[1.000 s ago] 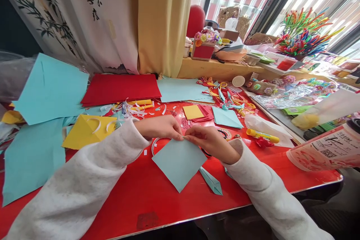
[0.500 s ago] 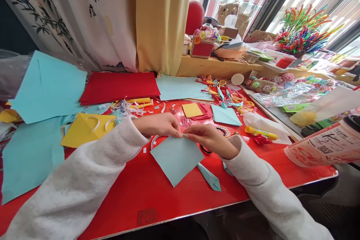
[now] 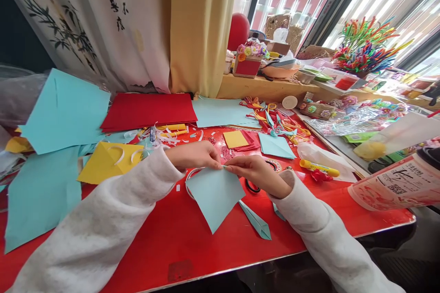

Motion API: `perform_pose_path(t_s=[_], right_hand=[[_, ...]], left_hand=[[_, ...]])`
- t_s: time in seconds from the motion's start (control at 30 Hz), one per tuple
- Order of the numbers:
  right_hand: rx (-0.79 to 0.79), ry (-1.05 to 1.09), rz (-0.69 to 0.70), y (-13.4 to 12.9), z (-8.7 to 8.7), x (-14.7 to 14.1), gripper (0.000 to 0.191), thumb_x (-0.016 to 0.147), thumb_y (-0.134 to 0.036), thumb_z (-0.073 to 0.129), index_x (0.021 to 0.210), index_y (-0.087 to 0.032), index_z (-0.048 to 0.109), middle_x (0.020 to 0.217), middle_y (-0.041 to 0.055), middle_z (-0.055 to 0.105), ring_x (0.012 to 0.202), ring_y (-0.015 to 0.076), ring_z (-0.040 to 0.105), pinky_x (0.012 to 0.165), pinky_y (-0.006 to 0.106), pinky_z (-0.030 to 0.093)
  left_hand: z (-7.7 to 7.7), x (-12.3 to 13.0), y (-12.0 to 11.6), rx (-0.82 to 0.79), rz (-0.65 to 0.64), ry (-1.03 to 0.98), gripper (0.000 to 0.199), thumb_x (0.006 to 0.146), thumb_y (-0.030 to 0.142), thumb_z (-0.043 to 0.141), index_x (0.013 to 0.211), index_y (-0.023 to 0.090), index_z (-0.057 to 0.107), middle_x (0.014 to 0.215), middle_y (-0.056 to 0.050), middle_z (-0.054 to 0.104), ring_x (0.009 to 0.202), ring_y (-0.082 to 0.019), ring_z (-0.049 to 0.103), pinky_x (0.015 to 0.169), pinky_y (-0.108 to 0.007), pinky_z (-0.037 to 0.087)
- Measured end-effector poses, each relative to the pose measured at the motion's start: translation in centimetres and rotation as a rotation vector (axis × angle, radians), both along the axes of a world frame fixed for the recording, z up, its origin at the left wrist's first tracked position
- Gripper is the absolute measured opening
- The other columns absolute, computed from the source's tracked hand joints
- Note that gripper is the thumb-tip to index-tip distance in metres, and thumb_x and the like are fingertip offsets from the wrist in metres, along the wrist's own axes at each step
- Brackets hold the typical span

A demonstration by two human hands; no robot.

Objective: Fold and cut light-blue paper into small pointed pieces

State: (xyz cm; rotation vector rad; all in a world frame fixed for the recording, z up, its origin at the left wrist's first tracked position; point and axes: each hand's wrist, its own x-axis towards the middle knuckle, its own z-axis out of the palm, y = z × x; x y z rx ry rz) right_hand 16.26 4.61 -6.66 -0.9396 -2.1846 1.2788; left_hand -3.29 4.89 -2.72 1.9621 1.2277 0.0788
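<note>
Both hands pinch the far corner of a light blue square of paper (image 3: 216, 197), which hangs toward me above the red table. My left hand (image 3: 196, 154) grips it from the left with thumb and fingers pressed together. From the right, my right hand (image 3: 252, 171) closes its fingertips on the same corner, almost touching the left. A folded blue paper piece (image 3: 256, 221) lies just right of the square. Another blue piece (image 3: 278, 212) is partly hidden under my right sleeve. Behind the right hand are the black handles of scissors (image 3: 252, 187), mostly covered.
On the red table (image 3: 154, 242) lie large blue sheets (image 3: 43, 197), a red paper stack (image 3: 151, 111), small blue squares (image 3: 276, 145) and yellow squares (image 3: 235, 139). A yellow glue stick (image 3: 319, 168) is at right, near a tall drink cup (image 3: 395, 183) by the edge.
The blue square now curves and looks narrower, its near corner slightly lower in view. Both hands keep their pinch at the far corner. The whole view has shifted a little.
</note>
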Motion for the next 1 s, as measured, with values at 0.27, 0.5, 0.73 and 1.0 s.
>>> perform_pose_path(t_s=[0.27, 0.5, 0.73, 1.0], right_hand=[[0.048, 0.025, -0.059, -0.10, -0.29, -0.11, 0.025, 0.079, -0.036, 0.052, 0.088, -0.015, 0.062, 0.080, 0.0045, 0.061, 0.072, 0.0137, 0.054, 0.060, 0.023, 0.043], [0.045, -0.032, -0.027, -0.09, -0.03, -0.13, 0.029, 0.080, -0.039, 0.050, 0.087, -0.014, 0.062, 0.077, 0.0043, 0.061, 0.069, 0.0130, 0.053, 0.059, 0.023, 0.041], [0.059, 0.019, -0.059, -0.17, -0.11, -0.08, 0.025, 0.080, -0.036, 0.051, 0.086, -0.014, 0.062, 0.077, 0.0039, 0.060, 0.069, 0.0123, 0.053, 0.057, 0.022, 0.040], [0.054, -0.009, -0.023, -0.07, 0.16, -0.11, 0.024, 0.081, -0.035, 0.050, 0.086, -0.014, 0.062, 0.077, 0.0036, 0.061, 0.068, 0.0117, 0.053, 0.059, 0.022, 0.041]], left_hand=[[-0.37, -0.42, 0.28, 0.015, -0.007, -0.034, 0.034, 0.071, 0.042, 0.049, 0.077, 0.012, 0.065, 0.065, 0.000, 0.052, 0.061, -0.010, 0.043, 0.053, -0.021, 0.028], [-0.27, -0.12, 0.15, 0.007, 0.013, -0.021, 0.031, 0.068, 0.038, 0.053, 0.080, 0.011, 0.064, 0.072, -0.002, 0.057, 0.065, -0.011, 0.046, 0.054, -0.020, 0.031], [-0.36, -0.28, 0.08, 0.016, -0.020, -0.049, 0.039, 0.072, 0.047, 0.047, 0.069, 0.011, 0.061, 0.059, 0.001, 0.045, 0.054, -0.008, 0.036, 0.047, -0.021, 0.024], [-0.80, -0.18, 0.21, -0.027, 0.036, -0.059, 0.032, 0.068, 0.042, 0.052, 0.074, 0.012, 0.062, 0.064, 0.000, 0.050, 0.059, -0.010, 0.042, 0.050, -0.021, 0.027]])
